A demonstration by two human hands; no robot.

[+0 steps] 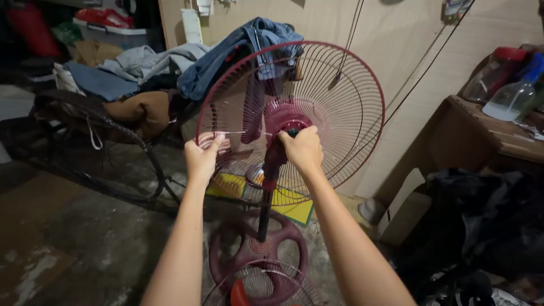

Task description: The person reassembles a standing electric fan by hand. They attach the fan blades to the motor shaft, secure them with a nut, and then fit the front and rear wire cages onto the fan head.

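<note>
Left hand [202, 156] pinches the maroon rear fan guard [340, 96] rim; right hand [303, 148] closed around motor hub [289, 122]. Advisable: steady guard, turn hub squarely, avoid bending wires.

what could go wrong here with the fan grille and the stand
The left hand grips the thin wires of the rear grille; they may bend or pinch the fingers. The right hand is at the motor hub, so the fan could tip on its round base. A loose grille lies underfoot.
</note>
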